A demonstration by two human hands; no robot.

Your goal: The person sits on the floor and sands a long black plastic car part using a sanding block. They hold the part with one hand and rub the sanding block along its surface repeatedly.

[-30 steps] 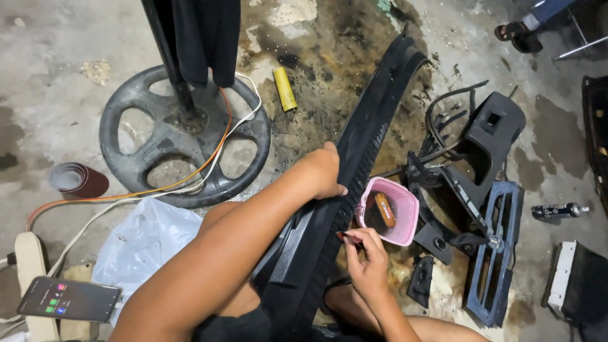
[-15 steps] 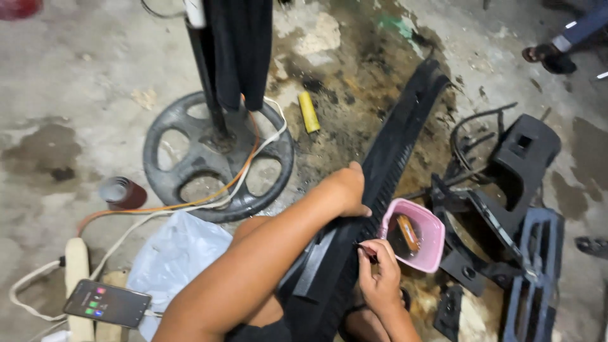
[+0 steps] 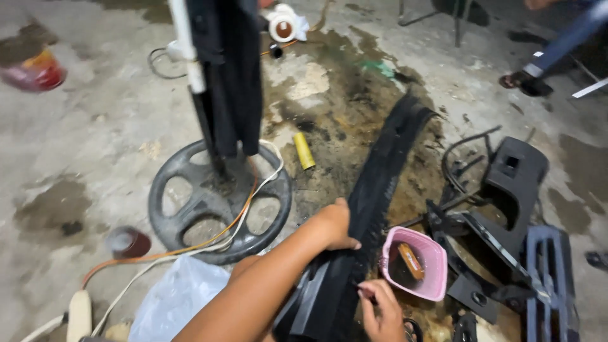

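Left hand (image 3: pixel 334 225) curls over the long black trim panel (image 3: pixel 373 190) lying on the stained concrete floor (image 3: pixel 95 145), gripping its edge. Right hand (image 3: pixel 380 307) pinches a small dark item, unclear what, touching the panel's lower part, just beside a pink basket (image 3: pixel 430 278). Round fan base (image 3: pixel 218 206) sits left.

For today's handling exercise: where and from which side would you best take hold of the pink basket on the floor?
Probably the pink basket is best gripped by its far rim, coming from above. It sits upright and open-topped, the black trim strip and the right hand crowd its left and near sides, and black plastic parts lie to its right.
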